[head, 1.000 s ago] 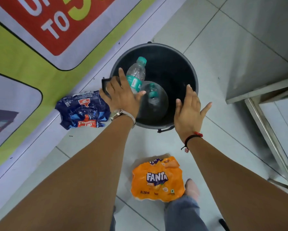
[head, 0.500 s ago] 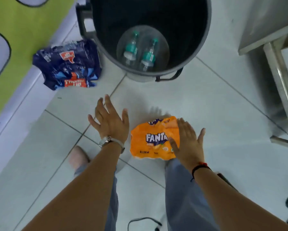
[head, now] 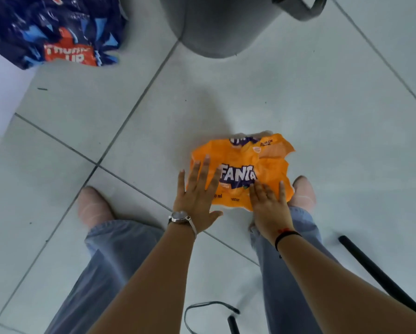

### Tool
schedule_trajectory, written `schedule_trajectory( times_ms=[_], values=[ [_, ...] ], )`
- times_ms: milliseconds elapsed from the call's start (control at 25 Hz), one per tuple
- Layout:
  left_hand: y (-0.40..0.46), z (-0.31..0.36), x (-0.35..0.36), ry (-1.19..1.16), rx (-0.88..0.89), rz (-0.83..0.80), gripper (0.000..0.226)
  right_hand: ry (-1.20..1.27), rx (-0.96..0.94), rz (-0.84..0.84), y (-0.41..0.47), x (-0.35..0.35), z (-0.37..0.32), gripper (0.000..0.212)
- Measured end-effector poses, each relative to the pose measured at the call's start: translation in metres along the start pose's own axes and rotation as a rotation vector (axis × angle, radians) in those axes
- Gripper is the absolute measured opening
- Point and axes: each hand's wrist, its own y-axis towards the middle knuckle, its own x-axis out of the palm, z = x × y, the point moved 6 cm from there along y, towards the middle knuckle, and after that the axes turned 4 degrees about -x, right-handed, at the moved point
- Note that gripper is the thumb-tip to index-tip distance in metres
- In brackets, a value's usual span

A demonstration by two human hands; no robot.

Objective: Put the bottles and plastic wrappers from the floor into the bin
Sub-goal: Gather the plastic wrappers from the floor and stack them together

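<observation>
Both hands drop from the bin to the orange Fanta wrapper.

A second ago the hands were up at the bin rim letting a bottle go; now both bottles are binned and the wrappers are the step in hand. Nearest, at 6 o'clock, the left hand point(head: 197, 198) lies flat, fingers point(head: 194, 173) spread wide over the Fanta wrapper point(head: 248, 169) on its left edge; the right hand point(head: 271, 208) reaches its near right corner, fingers extended, gripping nothing yet. The wrapper lies crumpled on the floor point(head: 298, 92) between the feet. Farther, at 12, stands the grey bin point(head: 226, 25); at 10, the blue Thums Up wrapper point(head: 57, 30) waits.
</observation>
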Motion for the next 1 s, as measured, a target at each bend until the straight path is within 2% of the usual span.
schedule_trajectory(
  times_ms=[80,160,240,320,360,440,520,560,640,720,840,920,1000],
  values=[
    [-0.007,0.008,-0.003,0.149,0.063,0.008,0.107,-0.001,-0.047,0.092,-0.007,-0.012,-0.013,0.052],
    [-0.009,0.002,-0.011,0.297,0.084,0.002,0.085,-0.046,-0.120,0.298,-0.014,-0.036,-0.033,0.046],
    [-0.003,-0.022,-0.016,0.252,0.031,-0.099,0.059,-0.065,-0.169,0.393,-0.014,-0.064,-0.054,0.049],
    [-0.001,-0.059,-0.035,0.262,-0.044,-0.147,0.050,-0.056,-0.164,0.409,-0.005,-0.091,-0.072,0.039],
    [-0.004,-0.076,-0.053,0.282,-0.043,-0.123,0.048,-0.028,-0.154,0.389,0.003,-0.105,-0.080,0.041],
    [-0.006,-0.111,-0.099,0.362,0.025,0.093,0.043,0.033,-0.155,0.378,0.024,-0.138,-0.099,0.052],
    [-0.009,-0.150,-0.143,0.417,0.010,0.314,0.037,0.009,-0.186,0.516,0.043,-0.184,-0.123,0.039],
    [-0.008,-0.177,-0.161,0.364,-0.053,0.336,0.039,0.004,-0.207,0.582,0.056,-0.211,-0.137,0.039],
    [0.000,-0.225,-0.184,0.299,-0.174,0.322,0.050,-0.012,-0.217,0.691,0.079,-0.265,-0.157,0.053],
    [0.013,-0.260,-0.214,0.267,-0.239,0.412,0.053,-0.028,-0.190,0.770,0.106,-0.310,-0.166,0.056],
    [0.047,-0.293,-0.247,0.287,-0.263,0.447,0.057,0.022,-0.242,0.678,0.154,-0.352,-0.169,0.048],
    [0.076,-0.312,-0.256,0.288,-0.297,0.392,0.064,-0.021,-0.233,0.667,0.183,-0.371,-0.164,0.055],
    [0.100,-0.326,-0.248,0.308,-0.343,0.269,0.067,-0.089,-0.232,0.565,0.211,-0.374,-0.156,0.063]
  ],
)
